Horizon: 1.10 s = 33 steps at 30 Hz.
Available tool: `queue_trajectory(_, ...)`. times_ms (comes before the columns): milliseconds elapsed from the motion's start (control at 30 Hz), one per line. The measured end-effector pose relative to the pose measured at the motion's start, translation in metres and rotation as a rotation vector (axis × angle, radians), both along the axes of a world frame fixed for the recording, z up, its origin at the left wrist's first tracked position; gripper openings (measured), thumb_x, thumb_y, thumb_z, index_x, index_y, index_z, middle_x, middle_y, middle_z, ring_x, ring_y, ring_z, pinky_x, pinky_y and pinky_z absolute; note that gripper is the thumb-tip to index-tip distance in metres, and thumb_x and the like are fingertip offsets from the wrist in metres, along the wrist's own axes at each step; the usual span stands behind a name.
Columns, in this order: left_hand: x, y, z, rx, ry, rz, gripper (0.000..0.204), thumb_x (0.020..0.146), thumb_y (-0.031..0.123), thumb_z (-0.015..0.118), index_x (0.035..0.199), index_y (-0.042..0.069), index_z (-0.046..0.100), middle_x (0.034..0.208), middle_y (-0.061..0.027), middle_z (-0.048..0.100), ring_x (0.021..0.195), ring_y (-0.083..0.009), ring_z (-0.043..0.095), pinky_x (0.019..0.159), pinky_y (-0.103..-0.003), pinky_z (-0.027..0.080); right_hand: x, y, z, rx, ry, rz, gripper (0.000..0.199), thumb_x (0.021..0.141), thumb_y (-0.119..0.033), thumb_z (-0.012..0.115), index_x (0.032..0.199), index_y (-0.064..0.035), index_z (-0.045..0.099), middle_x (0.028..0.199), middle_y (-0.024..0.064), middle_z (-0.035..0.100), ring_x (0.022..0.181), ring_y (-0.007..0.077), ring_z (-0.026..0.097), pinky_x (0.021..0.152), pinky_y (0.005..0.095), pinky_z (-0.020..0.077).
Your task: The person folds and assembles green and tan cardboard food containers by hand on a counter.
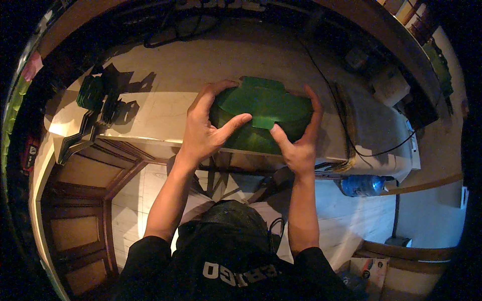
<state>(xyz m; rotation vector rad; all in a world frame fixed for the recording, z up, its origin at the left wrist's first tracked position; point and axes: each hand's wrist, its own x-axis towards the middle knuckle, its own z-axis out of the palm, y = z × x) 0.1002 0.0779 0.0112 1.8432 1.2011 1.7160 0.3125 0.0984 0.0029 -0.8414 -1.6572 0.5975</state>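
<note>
A green folded carton [266,103], seemingly of thin card with curved edges and tabs at its top and front, is held between my two hands over the front edge of the countertop [165,100]. My left hand [203,120] wraps the carton's left side, its thumb lying on the front by the middle tab. On the opposite side my right hand [301,150] grips the carton, with the thumb tip at that tab's right edge. Most of my fingers behind the carton are hidden.
Several dark green folded pieces [91,93] stand at the counter's left. A black cable [361,154] runs down the right side. Below on the right lies a blue water bottle [362,185]. Brown cabinet doors [75,233] are at lower left, and a printed box [370,273] at lower right.
</note>
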Motion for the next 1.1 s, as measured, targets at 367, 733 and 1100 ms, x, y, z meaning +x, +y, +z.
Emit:
queue_trajectory(367,0.003,-0.003,0.005,0.035,0.028,0.070,0.052,0.078,0.013,0.085,0.122,0.000,0.060,0.116,-0.0156,0.066,0.107,-0.0267,0.067,0.093,-0.035,0.052,-0.005,-0.004,0.003,-0.067,0.074,0.023,0.093,0.075,-0.008,0.085,0.151,-0.0088,0.033,0.131,0.0116,0.051,0.120,0.0239,0.054,0.103,0.0363,0.0456)
queue_trajectory(733,0.002,-0.003,0.002,0.044,0.023,0.055,0.051,0.079,0.010,0.083,0.123,0.001,0.060,0.115,-0.0152,0.066,0.106,-0.0278,0.067,0.091,-0.035,0.053,-0.008,-0.006,0.002,-0.066,0.031,-0.047,0.089,0.071,-0.012,0.088,0.145,-0.0070,0.038,0.135,0.0126,0.047,0.123,0.0262,0.050,0.106,0.0381,0.0414)
queue_trajectory(1100,0.001,-0.004,-0.001,0.034,0.043,0.007,0.050,0.079,0.006,0.081,0.122,0.001,0.057,0.119,-0.0155,0.063,0.110,-0.0273,0.064,0.094,-0.035,0.051,-0.003,-0.011,0.006,-0.097,0.010,-0.026,0.085,0.071,-0.008,0.086,0.141,-0.0079,0.038,0.132,0.0126,0.049,0.120,0.0255,0.052,0.103,0.0376,0.0449)
